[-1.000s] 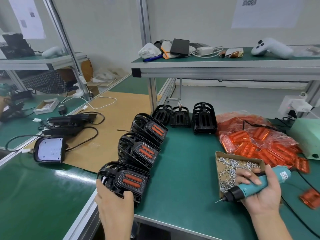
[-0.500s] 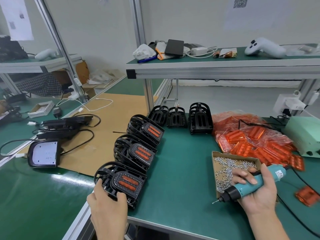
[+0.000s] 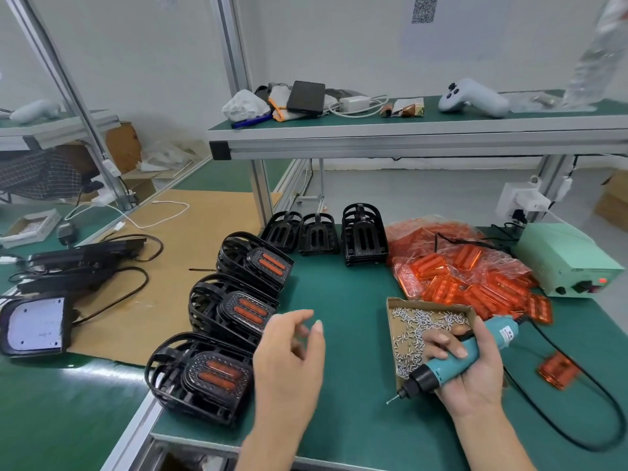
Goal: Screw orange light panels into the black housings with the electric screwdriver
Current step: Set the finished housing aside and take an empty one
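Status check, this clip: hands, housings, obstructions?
Left hand open, empty. Right hand grips electric screwdriver. Three paneled housings lined up. Nothing blocking.

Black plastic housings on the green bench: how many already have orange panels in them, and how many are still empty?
Black plastic housings fitted with orange panels: 3 stacks in a diagonal row
Empty black housings: 3 stacks at the back
Total: 6 stacks; housings per stack cannot be counted.

The left hand (image 3: 289,362) covers the right edge of the nearest black housing (image 3: 200,375). The right hand (image 3: 469,365) hides the electric screwdriver's (image 3: 455,360) middle and the screw box's (image 3: 428,331) near corner.
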Demonstrator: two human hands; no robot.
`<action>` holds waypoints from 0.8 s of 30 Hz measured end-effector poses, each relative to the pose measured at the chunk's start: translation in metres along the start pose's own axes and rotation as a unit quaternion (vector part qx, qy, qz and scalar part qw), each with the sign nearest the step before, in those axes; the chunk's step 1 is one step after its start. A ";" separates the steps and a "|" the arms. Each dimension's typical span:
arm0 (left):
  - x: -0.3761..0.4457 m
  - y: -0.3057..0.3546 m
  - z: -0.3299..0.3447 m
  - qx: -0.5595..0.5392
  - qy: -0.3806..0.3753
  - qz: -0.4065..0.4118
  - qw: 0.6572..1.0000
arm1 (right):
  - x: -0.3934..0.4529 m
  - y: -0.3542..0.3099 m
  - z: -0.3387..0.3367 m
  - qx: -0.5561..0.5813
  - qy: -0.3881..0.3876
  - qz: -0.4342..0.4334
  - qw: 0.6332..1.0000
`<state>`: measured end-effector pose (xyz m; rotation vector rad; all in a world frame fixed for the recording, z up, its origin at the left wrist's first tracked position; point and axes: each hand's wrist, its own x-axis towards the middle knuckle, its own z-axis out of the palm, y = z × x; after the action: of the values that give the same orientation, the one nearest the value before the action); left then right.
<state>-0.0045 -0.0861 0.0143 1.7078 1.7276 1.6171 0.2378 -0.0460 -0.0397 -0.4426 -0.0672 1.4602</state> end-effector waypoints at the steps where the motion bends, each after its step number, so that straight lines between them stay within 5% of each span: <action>1: 0.008 0.006 0.019 -0.004 -0.058 0.005 0.998 | -0.001 0.000 0.001 0.001 0.004 0.002 1.000; 4: 0.036 0.013 0.081 0.048 -0.205 0.019 0.977 | -0.002 -0.002 0.004 -0.004 0.015 0.000 1.000; 8: 0.082 -0.004 0.144 0.099 -0.289 -0.021 0.952 | -0.003 -0.003 0.006 -0.017 0.018 0.002 1.000; 12: 0.123 -0.028 0.176 0.215 -0.286 0.035 0.933 | 0.001 -0.003 0.003 -0.020 0.025 0.010 0.999; 17: 0.159 -0.039 0.200 0.350 -0.321 0.143 0.868 | 0.003 -0.002 -0.002 0.003 0.022 0.034 0.999; 24: 0.172 -0.027 0.243 0.448 -0.346 0.141 0.812 | 0.004 -0.002 0.000 0.005 0.014 0.040 0.999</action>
<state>0.1163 0.1863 -0.0090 2.5721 1.9525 -0.0063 0.2405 -0.0424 -0.0399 -0.4621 -0.0190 1.5328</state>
